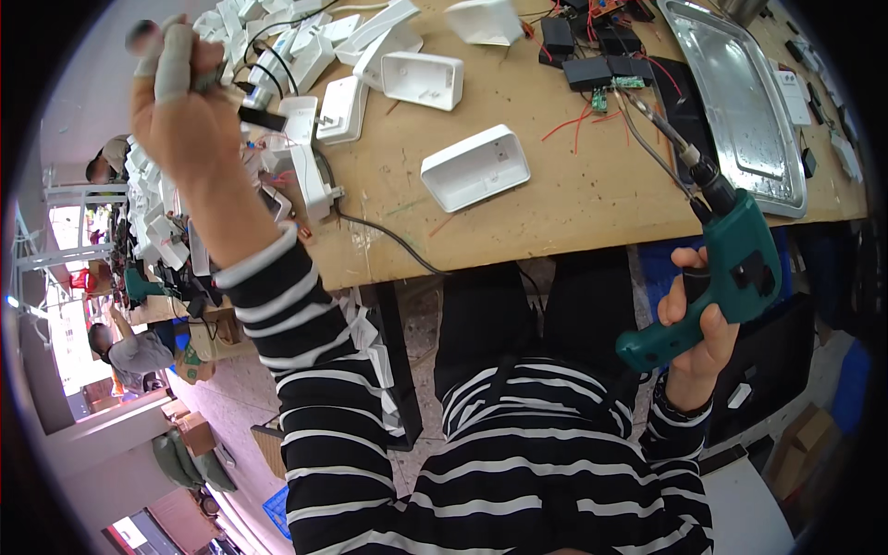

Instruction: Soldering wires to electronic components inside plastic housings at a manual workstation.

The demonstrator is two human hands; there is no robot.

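Count first: two hands, one green soldering gun [754,245], one metal tray [794,176], and two green circuit boards [599,100] that can be made out at about 1 o'clock. At least four black blocks [588,73] are bunched near those boards, with red wires [575,128] strewn around. The white shells [387,42] heaped from 9 to 12 o'clock can't really be counted.

The gun is gripped by the right hand [705,353] at 3 o'clock, fingers wrapped round the handle, thumb on the near side. Its nose is pointed toward the boards; whether they're touched by the tip can't be told. The left hand [190,111] is raised at 10 o'clock, fingers curled, at least two of them covered in something pale. Whether anything is held there can't be told.

Containers: one open white box [446,185] is set by itself just past 12 o'clock, moulded details visible inside. Shiny metal and small specks are shown inside the tray at 2 o'clock.

The brown worktop [384,171] is speckled and marked, with a black cable [393,238] run over its near edge. Two other people are seen around 9 o'clock, green sacks [176,460] are piled at 8, and a blue crate [277,511] is placed on the floor [231,393] at 7.
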